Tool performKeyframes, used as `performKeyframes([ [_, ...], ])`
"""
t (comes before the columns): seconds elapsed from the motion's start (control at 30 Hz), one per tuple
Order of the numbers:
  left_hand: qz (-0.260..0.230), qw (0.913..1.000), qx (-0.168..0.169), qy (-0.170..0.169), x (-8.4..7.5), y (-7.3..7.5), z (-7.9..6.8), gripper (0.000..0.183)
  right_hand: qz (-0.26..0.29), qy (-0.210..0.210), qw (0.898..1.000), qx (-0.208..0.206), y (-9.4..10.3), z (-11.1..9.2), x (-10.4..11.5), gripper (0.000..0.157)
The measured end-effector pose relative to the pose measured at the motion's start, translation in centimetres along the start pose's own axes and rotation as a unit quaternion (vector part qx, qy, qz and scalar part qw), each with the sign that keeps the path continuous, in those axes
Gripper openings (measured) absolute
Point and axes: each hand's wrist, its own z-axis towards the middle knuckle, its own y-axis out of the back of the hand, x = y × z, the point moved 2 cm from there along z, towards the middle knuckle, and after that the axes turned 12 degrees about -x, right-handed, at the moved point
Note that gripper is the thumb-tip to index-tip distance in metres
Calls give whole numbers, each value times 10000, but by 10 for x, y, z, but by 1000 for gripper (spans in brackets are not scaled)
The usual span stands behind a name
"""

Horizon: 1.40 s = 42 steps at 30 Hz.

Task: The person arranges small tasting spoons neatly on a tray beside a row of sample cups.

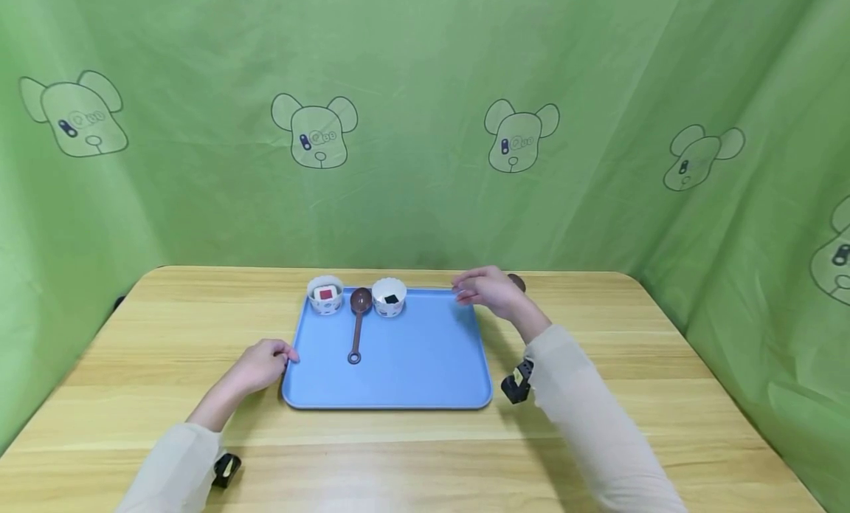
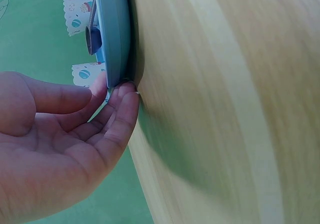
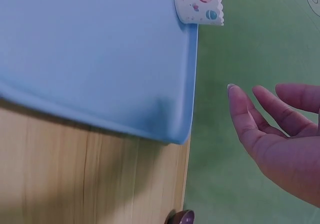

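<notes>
A blue tray (image 1: 418, 358) lies on the wooden table. My left hand (image 1: 264, 362) is at its left side, loosely bent fingertips touching the rim (image 2: 112, 58), thumb apart from it. Over the tray's far right corner hovers my right hand (image 1: 488, 288), fingers spread and slightly bent, nothing between them. Two patterned paper cups stand along the far edge: the left cup (image 1: 325, 308) holds a white piece with a red patch (image 1: 325, 293), the right cup (image 1: 388, 310) a white piece with a black patch (image 1: 391, 300). Between them lies a brown spoon (image 1: 357, 336).
Behind my right wrist, a rounded brown object (image 1: 516, 282) is partly hidden on the table; its brown end (image 3: 182, 217) shows at the bottom of the right wrist view. A green curtain (image 1: 412, 203) with bear-head drawings hangs behind the table (image 1: 372, 461).
</notes>
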Motion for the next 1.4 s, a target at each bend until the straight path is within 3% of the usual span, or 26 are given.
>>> performKeyframes([
  [0.8, -49, 10000, 33, 70, 1, 0, 0, 24, -417, 203, 9987, -192, 30, -3, -1, 35],
  [1.4, -113, 9998, 62, 165, -1, 1, -1, 24, -402, 147, 9987, -268, 49, -9, -4, 38],
])
